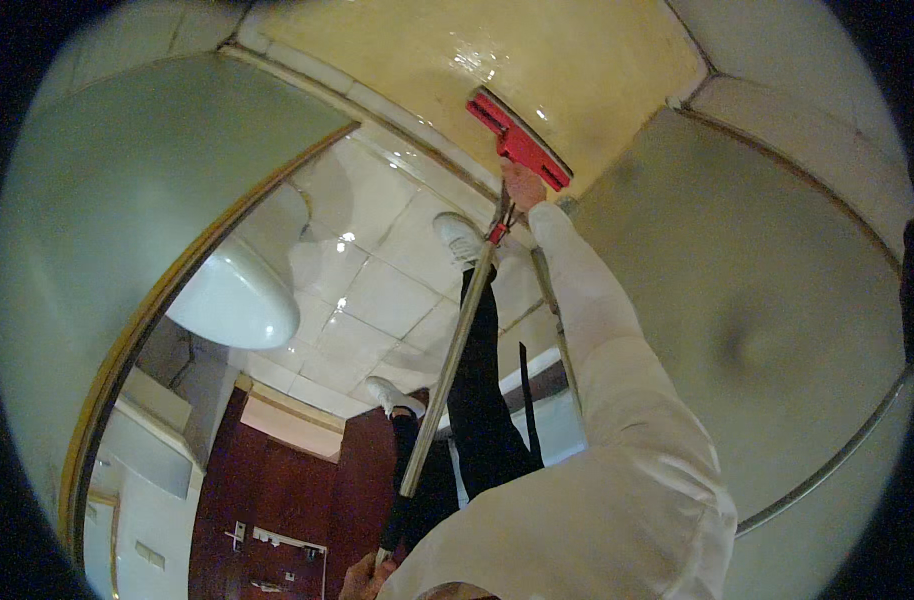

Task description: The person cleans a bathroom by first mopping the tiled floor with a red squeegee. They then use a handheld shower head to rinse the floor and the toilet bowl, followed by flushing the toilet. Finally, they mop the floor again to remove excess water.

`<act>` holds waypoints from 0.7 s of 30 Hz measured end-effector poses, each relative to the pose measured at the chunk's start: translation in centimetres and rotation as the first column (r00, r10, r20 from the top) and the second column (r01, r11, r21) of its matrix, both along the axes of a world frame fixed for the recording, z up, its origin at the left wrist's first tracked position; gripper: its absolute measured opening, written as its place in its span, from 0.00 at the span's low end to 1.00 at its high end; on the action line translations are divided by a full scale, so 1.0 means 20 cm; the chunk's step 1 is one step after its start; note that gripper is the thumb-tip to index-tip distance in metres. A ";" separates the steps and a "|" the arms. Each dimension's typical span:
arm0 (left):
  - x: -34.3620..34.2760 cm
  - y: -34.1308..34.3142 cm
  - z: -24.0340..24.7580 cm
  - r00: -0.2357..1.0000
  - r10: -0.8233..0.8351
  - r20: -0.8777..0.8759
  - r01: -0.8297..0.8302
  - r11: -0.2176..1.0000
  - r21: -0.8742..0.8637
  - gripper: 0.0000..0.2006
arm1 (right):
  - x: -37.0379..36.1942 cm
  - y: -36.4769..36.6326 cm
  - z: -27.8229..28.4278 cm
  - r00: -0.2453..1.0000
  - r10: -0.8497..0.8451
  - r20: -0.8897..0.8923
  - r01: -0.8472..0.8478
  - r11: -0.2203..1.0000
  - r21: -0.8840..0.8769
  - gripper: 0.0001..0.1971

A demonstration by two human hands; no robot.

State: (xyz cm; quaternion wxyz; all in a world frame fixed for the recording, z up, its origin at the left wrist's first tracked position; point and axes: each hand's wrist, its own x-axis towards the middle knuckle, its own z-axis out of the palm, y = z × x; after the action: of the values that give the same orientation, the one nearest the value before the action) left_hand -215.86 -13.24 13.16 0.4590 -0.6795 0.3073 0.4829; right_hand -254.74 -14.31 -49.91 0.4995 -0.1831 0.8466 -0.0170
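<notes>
A sponge mop with a red head (522,140) and a silver pole (447,370) lies slantwise across the middle of the view. My right hand (523,186) reaches far forward and is closed at the neck of the mop, right against its red head. A pale sponge strip runs along the head's far side. At the lower edge, my left hand (365,577) is closed around the other end of the pole, partly cut off by the picture's edge. Beneath the head is a wet, shiny yellowish surface (397,50).
Frosted glass panels stand at left (147,200) and right (777,300). A raised sill (417,148) borders the yellowish floor. White floor tiles (387,300) lie under my white shoes (459,240). A white toilet (239,298) is at left, a dark red door (247,490) behind it.
</notes>
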 end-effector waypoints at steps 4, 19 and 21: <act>0.00 0.00 -0.02 0.995 -0.100 0.002 0.100 0.995 -0.004 0.16 | 0.08 -0.03 0.26 0.959 -0.055 -0.278 -0.004 0.978 -0.207 0.27; 0.39 0.33 -0.03 0.940 -0.008 -0.341 -0.074 0.972 -0.225 0.20 | 0.70 0.13 1.19 0.959 0.096 -0.267 -0.202 0.893 -0.403 0.18; 0.50 0.34 -0.07 0.906 -0.278 -0.319 0.196 0.944 -0.265 0.20 | 0.81 0.17 1.25 0.991 -0.124 0.046 0.130 0.848 -0.514 0.17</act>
State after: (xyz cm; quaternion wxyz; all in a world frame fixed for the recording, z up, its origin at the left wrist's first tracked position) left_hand -205.87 -6.41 11.66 0.3715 -0.5871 0.5181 0.4988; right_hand -238.57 -10.90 -24.83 0.4347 -0.2538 0.8185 -0.2769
